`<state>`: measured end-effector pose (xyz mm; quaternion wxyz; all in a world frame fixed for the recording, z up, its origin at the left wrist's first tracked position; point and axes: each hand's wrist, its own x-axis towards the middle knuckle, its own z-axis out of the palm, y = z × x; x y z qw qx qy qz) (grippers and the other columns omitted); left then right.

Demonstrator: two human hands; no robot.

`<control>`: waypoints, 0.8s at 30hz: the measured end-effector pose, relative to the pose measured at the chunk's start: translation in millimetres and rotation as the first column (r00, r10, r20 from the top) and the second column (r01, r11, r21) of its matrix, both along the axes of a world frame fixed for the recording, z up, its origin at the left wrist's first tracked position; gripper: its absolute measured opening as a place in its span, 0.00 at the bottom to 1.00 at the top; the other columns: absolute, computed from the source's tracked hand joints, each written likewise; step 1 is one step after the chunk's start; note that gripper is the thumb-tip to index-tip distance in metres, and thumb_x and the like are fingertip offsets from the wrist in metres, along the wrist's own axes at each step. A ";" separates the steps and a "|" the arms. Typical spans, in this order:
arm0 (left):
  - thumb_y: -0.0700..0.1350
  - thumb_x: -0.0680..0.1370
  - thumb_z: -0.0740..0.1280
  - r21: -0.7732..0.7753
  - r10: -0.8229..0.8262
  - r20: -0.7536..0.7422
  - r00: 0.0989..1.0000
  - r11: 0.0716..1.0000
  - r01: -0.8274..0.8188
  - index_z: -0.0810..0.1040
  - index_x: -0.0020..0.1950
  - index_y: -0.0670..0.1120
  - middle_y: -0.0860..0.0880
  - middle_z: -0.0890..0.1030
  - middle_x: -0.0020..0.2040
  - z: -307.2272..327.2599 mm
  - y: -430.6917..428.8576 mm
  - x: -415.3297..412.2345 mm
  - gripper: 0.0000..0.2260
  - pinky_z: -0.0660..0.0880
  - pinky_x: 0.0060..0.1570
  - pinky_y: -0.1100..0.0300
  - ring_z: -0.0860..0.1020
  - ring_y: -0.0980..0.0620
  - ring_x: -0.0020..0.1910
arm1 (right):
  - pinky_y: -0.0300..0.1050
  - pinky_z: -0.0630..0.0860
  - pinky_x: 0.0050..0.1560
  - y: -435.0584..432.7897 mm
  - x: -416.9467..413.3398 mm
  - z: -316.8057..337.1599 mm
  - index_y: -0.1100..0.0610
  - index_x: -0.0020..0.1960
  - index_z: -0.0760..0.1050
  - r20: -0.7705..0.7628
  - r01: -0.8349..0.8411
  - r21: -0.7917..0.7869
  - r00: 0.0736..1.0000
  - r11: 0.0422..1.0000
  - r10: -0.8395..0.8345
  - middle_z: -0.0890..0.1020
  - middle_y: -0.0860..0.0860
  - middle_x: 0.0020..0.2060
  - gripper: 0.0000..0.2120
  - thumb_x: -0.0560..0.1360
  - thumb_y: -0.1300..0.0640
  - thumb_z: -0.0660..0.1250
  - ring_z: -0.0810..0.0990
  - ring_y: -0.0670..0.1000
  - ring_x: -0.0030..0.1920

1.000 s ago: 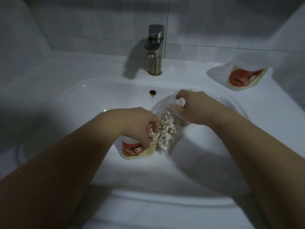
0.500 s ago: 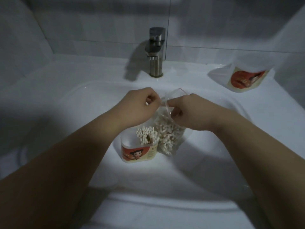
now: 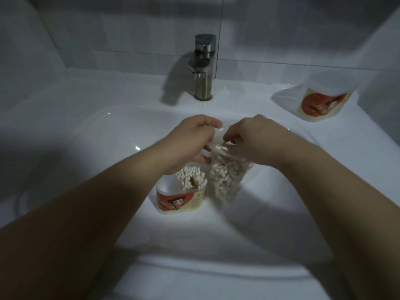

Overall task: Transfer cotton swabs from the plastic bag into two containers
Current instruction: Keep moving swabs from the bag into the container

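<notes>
**Holding the bag open, one container started, one waiting**

A white sink [image 3: 91, 131] fills the view, with a steel tap [image 3: 203, 68] at its back edge, and all the work sits inside the basin. Both forearms reach in. The left hand [image 3: 190, 141] and right hand [image 3: 255, 139] meet at the mouth of the plastic bag [image 3: 227, 180], each with curled fingers pinching one side of the clear film, so the top looks spread between them. Neither hand is free.

The bag hangs upright below the hands and is packed with swabs for most of its height. The greater part of the job therefore looks to be ahead. Just beside it, on the person's left, stands the near container [image 3: 179, 200] with its red picture label; whether bag and container touch I cannot tell. The far container [image 3: 322, 102] sits well apart on the back right ledge of the sink, and no swabs show in it.

A small bunch of cotton swabs [image 3: 190, 177] stands tips-up in the near container — a start, with plenty of room around it. As I judge it, one container is partly filled and the other is not yet begun.
</notes>
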<state>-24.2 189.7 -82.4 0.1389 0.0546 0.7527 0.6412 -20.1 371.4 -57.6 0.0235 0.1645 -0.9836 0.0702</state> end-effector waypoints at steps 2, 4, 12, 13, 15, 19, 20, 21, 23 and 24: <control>0.38 0.78 0.59 0.048 0.010 0.027 1.000 0.999 -0.012 0.81 0.57 0.52 0.41 0.77 0.49 2.0 0.8 0.1 0.16 0.84 0.49 0.41 0.80 0.41 0.50 | 0.44 0.74 0.49 -2.1 3.1 3.6 0.44 0.61 0.81 -0.022 -0.004 0.011 1.000 1.000 0.004 0.84 0.48 0.51 0.15 0.77 0.45 0.65 0.81 0.53 0.50; 0.38 0.79 0.59 -0.018 0.001 0.019 1.000 1.000 0.000 0.81 0.56 0.53 0.44 0.77 0.50 1.3 0.9 1.5 0.15 0.85 0.46 0.45 0.80 0.45 0.50 | 0.46 0.77 0.54 -7.5 9.2 3.9 0.44 0.63 0.80 0.088 -0.018 0.047 0.996 0.999 0.014 0.84 0.47 0.55 0.18 0.77 0.42 0.63 0.81 0.52 0.53; 0.45 0.79 0.64 -0.331 -0.081 -0.098 0.992 0.943 0.045 0.79 0.59 0.57 0.51 0.81 0.49 -2.6 -2.6 3.9 0.12 0.85 0.41 0.56 0.84 0.53 0.45 | 0.50 0.80 0.54 -21.0 17.6 -0.1 0.47 0.62 0.79 0.224 -0.012 0.180 0.974 0.983 -0.029 0.84 0.51 0.53 0.16 0.78 0.48 0.60 0.82 0.54 0.51; 0.44 0.79 0.65 -0.347 -0.094 -0.120 0.988 0.937 0.047 0.79 0.61 0.56 0.51 0.81 0.48 -2.9 -3.1 4.5 0.13 0.85 0.40 0.56 0.84 0.54 0.43 | 0.51 0.80 0.54 -21.7 17.6 -0.1 0.48 0.63 0.79 0.242 -0.022 0.195 0.970 0.981 -0.026 0.84 0.51 0.53 0.17 0.79 0.48 0.59 0.82 0.55 0.51; 0.43 0.78 0.66 -0.391 -0.131 -0.175 0.976 0.919 0.054 0.79 0.62 0.55 0.54 0.80 0.46 -5.4 -3.7 5.0 0.14 0.84 0.39 0.59 0.83 0.59 0.36 | 0.51 0.80 0.53 -21.3 17.2 -0.2 0.49 0.62 0.80 0.255 -0.035 0.206 0.967 0.978 -0.019 0.84 0.52 0.51 0.16 0.79 0.49 0.60 0.82 0.55 0.50; 0.46 0.77 0.69 -0.419 -0.151 -0.262 0.953 0.907 0.029 0.78 0.61 0.55 0.56 0.80 0.48 -7.9 -3.0 4.2 0.13 0.82 0.38 0.60 0.81 0.63 0.34 | 0.52 0.82 0.53 -15.6 14.5 0.1 0.52 0.58 0.81 0.231 -0.006 0.233 0.972 0.972 -0.049 0.84 0.52 0.49 0.14 0.79 0.50 0.62 0.83 0.55 0.49; 0.45 0.76 0.70 -0.401 -0.145 -0.269 0.952 0.916 0.026 0.78 0.60 0.55 0.55 0.80 0.49 -8.1 -2.9 3.9 0.13 0.81 0.35 0.62 0.82 0.61 0.34 | 0.51 0.82 0.52 -14.4 14.2 -0.3 0.52 0.56 0.82 0.230 0.003 0.240 0.971 0.971 -0.060 0.84 0.52 0.48 0.13 0.78 0.50 0.62 0.83 0.55 0.48; 0.45 0.76 0.70 -0.383 -0.140 -0.270 0.953 0.923 0.027 0.78 0.59 0.56 0.55 0.81 0.49 -8.3 -2.9 4.1 0.13 0.80 0.33 0.64 0.83 0.59 0.33 | 0.51 0.82 0.51 -13.7 13.9 -1.1 0.53 0.55 0.82 0.232 0.006 0.247 0.970 0.969 -0.065 0.84 0.52 0.46 0.12 0.78 0.51 0.62 0.83 0.55 0.46; 0.45 0.76 0.70 -0.378 -0.148 -0.273 0.951 0.925 0.035 0.78 0.58 0.57 0.55 0.81 0.48 -9.5 -2.0 5.1 0.13 0.80 0.33 0.64 0.84 0.58 0.34 | 0.50 0.82 0.47 -13.0 13.3 -2.9 0.53 0.50 0.83 0.226 -0.005 0.253 0.973 0.967 -0.055 0.82 0.52 0.41 0.10 0.77 0.52 0.63 0.82 0.55 0.42; 0.45 0.76 0.70 -0.386 -0.157 -0.278 0.948 0.922 0.039 0.78 0.58 0.57 0.55 0.80 0.47 -10.2 -1.2 5.8 0.12 0.82 0.34 0.62 0.83 0.58 0.34 | 0.50 0.82 0.46 -12.7 12.7 -3.5 0.53 0.47 0.82 0.211 -0.012 0.248 0.977 0.969 -0.042 0.82 0.52 0.39 0.09 0.76 0.53 0.64 0.81 0.55 0.41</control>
